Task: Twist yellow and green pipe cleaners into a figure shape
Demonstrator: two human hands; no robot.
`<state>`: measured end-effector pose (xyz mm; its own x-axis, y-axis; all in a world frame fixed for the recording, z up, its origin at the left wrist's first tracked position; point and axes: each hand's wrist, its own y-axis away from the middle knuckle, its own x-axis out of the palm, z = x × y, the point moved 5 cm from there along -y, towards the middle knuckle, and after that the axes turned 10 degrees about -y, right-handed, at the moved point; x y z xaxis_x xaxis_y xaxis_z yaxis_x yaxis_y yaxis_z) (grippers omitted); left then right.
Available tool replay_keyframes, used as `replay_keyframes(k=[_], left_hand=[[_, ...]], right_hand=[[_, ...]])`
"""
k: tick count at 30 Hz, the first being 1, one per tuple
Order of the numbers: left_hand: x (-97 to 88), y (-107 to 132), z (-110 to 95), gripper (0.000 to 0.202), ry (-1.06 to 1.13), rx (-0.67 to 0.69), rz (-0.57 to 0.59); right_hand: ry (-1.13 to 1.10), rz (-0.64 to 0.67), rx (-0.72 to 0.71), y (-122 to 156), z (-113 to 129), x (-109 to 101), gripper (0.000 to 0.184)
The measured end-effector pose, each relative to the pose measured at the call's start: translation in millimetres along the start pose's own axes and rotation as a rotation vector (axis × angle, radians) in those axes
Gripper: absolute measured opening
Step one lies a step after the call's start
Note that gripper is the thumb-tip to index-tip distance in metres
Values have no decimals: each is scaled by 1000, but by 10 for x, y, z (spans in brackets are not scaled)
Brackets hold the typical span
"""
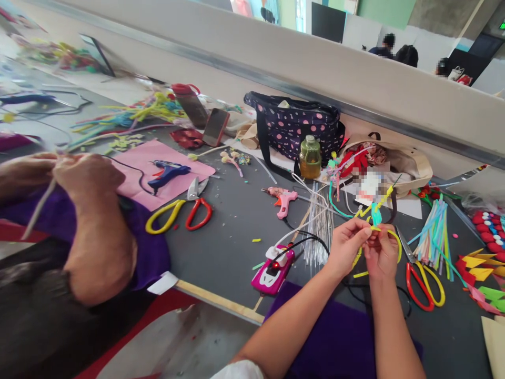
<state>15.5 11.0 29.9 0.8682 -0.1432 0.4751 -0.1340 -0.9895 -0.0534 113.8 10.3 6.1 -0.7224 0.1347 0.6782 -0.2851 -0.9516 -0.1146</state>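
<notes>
Over the grey table (232, 237), both forearms (389, 321) reach forward, converging; left hand (347, 246) and right hand (381, 255) meet near scissors (413, 261) and a white item (369, 185) too blurred to read, pinching a yellow stem (399, 243) between them.

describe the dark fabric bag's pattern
The dark fabric bag has pink round spots and small pale motifs; head view.

Right of the bottle (310, 162), the hands (348, 245) cover part of the yellow strands (400, 247), and a pixelated patch (370, 185) is unreadable. The bottle hides some of the bag (286, 126) behind it. Far left of it, a co-worker's sleeve (31, 310) is blurred and cut off; far right, the picture's edge crops coloured pieces (482, 273).
</notes>
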Motion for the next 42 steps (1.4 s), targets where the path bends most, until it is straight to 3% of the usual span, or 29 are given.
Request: replay_keyframes(k=[8, 14, 22, 29, 32, 35, 39, 42], left_hand=[[27, -32, 36, 34, -9, -46, 127], [36, -18, -3, 30, -149, -10, 202], [0, -33, 1, 27, -296, 39, 179], [-69, -68, 77, 31, -202, -61, 93], [-74, -78, 78, 30, -273, -23, 75], [-72, -80, 70, 29, -371, 48, 77], [-97, -82, 56, 27, -448, 128, 54], [-102, -76, 31, 25, -500, 176, 40]], right_hand=[[-118, -7, 156, -63, -73, -87, 17], [-109, -67, 128, -103, -37, -160, 18], [-162, -110, 178, -191, -69, -287, 18], [-145, -296, -75, -363, 198, -630, 20], [49, -387, -193, -357, 290, -731, 25], [473, -380, -266, -328, 346, -708, 34], [1074, -176, -363, -304, 323, -566, 37], [1229, -30, -357, -304, 237, -532, 41]])
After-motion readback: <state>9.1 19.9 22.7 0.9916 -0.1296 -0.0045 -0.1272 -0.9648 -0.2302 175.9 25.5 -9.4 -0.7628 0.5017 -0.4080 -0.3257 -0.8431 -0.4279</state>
